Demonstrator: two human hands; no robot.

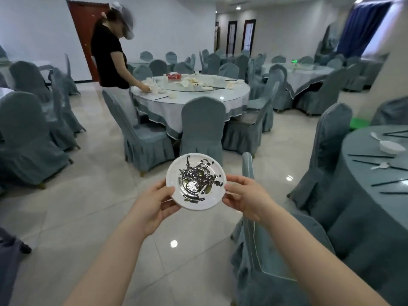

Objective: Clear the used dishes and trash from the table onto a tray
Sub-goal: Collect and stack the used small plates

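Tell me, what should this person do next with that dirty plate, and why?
Probably carry the plate level toward wherever the tray is; no tray shows in this view. Both the left hand and the right hand hold it by its rim over bare floor, away from any table, and dark sauce still sits in its middle, so tilting it could spill.

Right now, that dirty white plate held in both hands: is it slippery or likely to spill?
The plate looks rigid and probably breakable. Its glossy dark sauce could run if tilted. The left hand and right hand pinch only opposite rims, so a greasy edge might slip.
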